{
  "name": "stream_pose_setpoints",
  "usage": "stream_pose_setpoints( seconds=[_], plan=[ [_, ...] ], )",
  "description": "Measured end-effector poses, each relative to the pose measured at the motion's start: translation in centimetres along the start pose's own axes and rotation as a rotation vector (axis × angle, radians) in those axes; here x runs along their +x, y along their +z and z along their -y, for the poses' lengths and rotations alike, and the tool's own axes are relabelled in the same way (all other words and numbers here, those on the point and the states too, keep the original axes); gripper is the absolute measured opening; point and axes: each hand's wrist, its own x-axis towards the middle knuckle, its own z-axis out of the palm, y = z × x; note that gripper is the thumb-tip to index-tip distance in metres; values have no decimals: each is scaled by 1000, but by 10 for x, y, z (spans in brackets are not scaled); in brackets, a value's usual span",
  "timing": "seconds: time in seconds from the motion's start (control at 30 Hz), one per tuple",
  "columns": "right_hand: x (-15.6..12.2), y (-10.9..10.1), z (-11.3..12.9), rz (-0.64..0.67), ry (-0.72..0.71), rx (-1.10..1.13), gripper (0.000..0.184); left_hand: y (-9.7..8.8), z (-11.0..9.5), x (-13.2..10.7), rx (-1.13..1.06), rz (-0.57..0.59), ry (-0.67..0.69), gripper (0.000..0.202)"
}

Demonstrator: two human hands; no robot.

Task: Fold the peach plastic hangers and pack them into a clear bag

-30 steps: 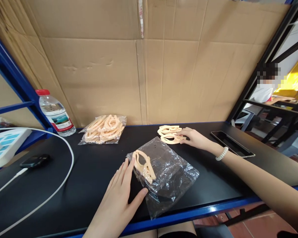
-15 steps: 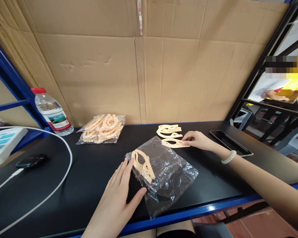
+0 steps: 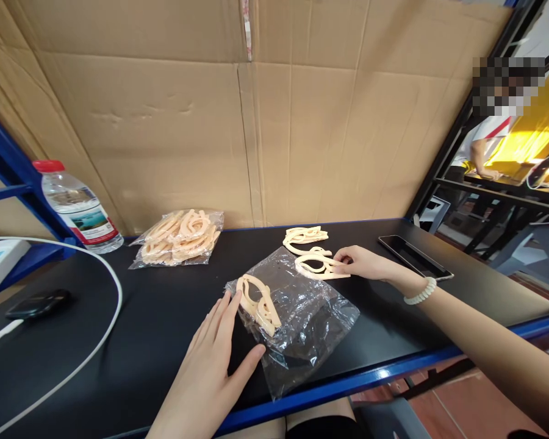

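My left hand point(image 3: 208, 360) rests with its fingers stretched out and thumb apart at the left edge of a clear plastic bag point(image 3: 308, 323). Its fingertips touch the bag beside a beige folding clothes hanger point(image 3: 258, 305), folded up, at the bag's left side; whether that hanger is inside the bag or on top I cannot tell. Past the bag's far corner, my right hand point(image 3: 359, 262) pinches the right end of another beige folding hanger point(image 3: 318, 266). Right behind that one lie more beige folded hangers point(image 3: 306, 238), partly overlapping.
A clear bag full of beige hangers point(image 3: 178, 239) lies at the back left, near a red-capped water bottle point(image 3: 80, 210). A white cable point(image 3: 119, 292) and a black device point(image 3: 39, 303) are at left. A phone point(image 3: 414, 257) lies right of my right hand. Cardboard point(image 3: 311, 134) walls the back.
The hanger in my right hand has its opening turned more toward me. My left hand keeps its place on the bag. The whole view has swung slightly right, and the person behind has shifted posture.
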Motion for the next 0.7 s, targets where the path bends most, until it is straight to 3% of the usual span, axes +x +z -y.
stream_pose_setpoints(
  seconds=[0.37,0.57,0.7],
  plan=[
    [-14,8,1,-89,8,-30,27,-4,-4,1,-6,50,-44,71],
    [-22,19,6,-182,-93,-49,22,-4,-5,0,-17,46,-55,71],
    [-29,24,6,-253,-108,98,20,-4,-5,-1,-19,36,-45,71]
  ],
)
